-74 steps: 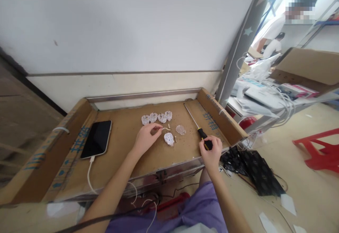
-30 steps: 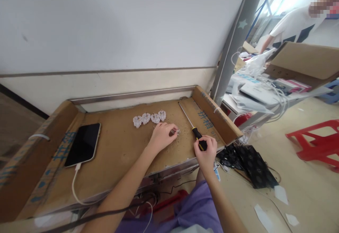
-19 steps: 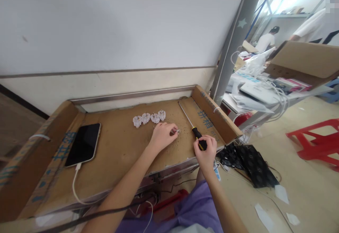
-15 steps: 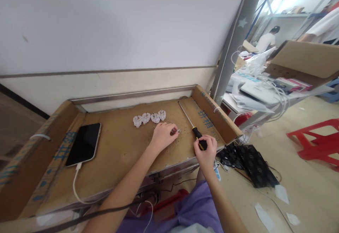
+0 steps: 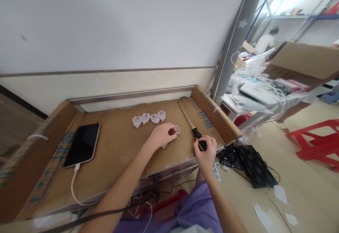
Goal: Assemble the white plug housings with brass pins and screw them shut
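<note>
My left hand [image 5: 162,134] pinches a small clear plastic plug part [image 5: 177,130] between thumb and fingers, just above the cardboard. Part of another pale piece [image 5: 164,145] shows below that hand, mostly hidden by it. The fingers of my right hand [image 5: 206,150] are closed round the black and yellow handle of a screwdriver [image 5: 196,132]. Its long shaft lies along the cardboard and points away from me. Beyond my left hand, several clear plugs [image 5: 145,118] stand in a row with their metal pins up.
The cardboard-lined tray [image 5: 116,169] has raised side walls and dark specks near my hands. A phone [image 5: 82,144] on a white cable lies at the left. A metal post [image 5: 233,38], a cluttered table [image 5: 254,97] and a red stool [image 5: 315,139] are on the right. A person [image 5: 265,44] sits far back.
My left hand has shifted slightly left and turned, so more of the clear plug part shows, and a pale piece shows beneath it. My right hand and the screwdriver stay put.
</note>
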### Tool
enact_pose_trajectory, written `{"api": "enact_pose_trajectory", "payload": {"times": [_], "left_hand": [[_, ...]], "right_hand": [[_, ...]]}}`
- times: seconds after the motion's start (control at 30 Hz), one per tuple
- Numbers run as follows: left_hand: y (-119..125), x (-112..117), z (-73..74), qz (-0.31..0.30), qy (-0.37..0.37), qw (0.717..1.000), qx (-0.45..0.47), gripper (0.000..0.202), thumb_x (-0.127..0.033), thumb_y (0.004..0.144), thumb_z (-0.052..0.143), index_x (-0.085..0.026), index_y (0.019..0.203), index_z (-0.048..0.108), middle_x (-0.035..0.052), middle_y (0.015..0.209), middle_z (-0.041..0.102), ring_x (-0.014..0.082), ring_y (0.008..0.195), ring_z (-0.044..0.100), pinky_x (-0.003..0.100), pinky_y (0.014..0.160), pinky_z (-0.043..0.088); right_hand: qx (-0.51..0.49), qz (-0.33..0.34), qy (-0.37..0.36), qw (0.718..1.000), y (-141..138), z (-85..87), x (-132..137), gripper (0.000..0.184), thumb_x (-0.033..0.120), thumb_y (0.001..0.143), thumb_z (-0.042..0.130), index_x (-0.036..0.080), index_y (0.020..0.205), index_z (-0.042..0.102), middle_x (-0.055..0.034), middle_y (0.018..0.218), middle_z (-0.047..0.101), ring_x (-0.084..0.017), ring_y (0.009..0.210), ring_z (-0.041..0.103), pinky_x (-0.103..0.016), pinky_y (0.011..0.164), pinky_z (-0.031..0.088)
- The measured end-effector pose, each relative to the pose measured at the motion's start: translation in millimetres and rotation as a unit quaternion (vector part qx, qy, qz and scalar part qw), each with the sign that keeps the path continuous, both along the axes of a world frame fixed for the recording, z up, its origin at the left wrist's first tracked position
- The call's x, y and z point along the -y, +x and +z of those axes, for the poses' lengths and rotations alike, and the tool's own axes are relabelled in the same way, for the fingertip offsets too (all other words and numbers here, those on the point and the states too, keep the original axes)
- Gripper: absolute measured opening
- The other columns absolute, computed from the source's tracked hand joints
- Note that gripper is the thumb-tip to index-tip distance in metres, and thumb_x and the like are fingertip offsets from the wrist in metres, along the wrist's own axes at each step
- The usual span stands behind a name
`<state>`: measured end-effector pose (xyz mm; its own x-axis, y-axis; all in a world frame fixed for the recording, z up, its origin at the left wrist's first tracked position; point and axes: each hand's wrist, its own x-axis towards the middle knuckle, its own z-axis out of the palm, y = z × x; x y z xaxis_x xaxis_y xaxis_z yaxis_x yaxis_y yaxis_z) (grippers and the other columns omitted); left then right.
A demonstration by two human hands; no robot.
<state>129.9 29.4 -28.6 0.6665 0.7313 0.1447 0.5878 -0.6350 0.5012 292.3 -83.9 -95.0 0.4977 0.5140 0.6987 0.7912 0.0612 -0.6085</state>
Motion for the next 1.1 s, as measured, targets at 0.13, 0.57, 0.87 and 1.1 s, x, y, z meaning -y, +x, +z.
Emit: {"api": "enact_pose_trajectory", "payload": {"times": [0.13,0.57,0.87,1.1], "left_hand": [[-1,1,-6.9,0.003,0.013,0.999,0.029,0.005,-0.024,0.078,0.057,-0.021,0.077,0.061,-0.0023,0.086,0.066,0.0159,0.082,0.061,0.032,0.090,0.041],[-4,-1,-16.5,-0.007,0.028,0.997,0.069,0.002,-0.021,0.077,0.058,-0.021,0.076,0.060,-0.0026,0.085,0.067,0.0150,0.085,0.061,0.041,0.108,0.025],[-3,2,-13.1,0.005,0.021,0.998,0.052,0.003,-0.021,0.078,0.058,-0.021,0.076,0.061,-0.0025,0.087,0.067,0.0151,0.089,0.060,0.041,0.108,0.022],[-3,1,-12.4,-0.006,0.035,0.998,0.044,0.003,-0.023,0.078,0.060,-0.020,0.077,0.061,-0.0006,0.087,0.066,0.0168,0.086,0.058,0.036,0.099,0.032]], "right_hand": [[0.001,0.015,-0.006,1.000,2,-1.0,0,0.005,0.019,0.076,0.058,0.018,0.079,0.055,-0.0054,0.087,0.054,-0.021,0.088,0.053,-0.037,0.081,0.041],[-0.122,0.123,0.235,0.956,10,144.1,15,0.026,0.018,0.073,0.070,0.018,0.093,0.055,-0.0035,0.088,0.062,-0.015,0.083,0.062,-0.032,0.081,0.049],[-0.305,0.277,0.297,0.862,-13,218.5,-18,0.021,0.020,0.076,0.058,0.019,0.063,0.042,0.0083,0.041,0.039,-0.007,0.033,0.032,-0.019,0.032,0.026],[-0.365,0.368,0.239,0.821,-36,231.8,-21,0.019,0.018,0.076,0.058,0.021,0.065,0.043,0.0083,0.042,0.039,-0.006,0.032,0.030,-0.020,0.030,0.023]]}}
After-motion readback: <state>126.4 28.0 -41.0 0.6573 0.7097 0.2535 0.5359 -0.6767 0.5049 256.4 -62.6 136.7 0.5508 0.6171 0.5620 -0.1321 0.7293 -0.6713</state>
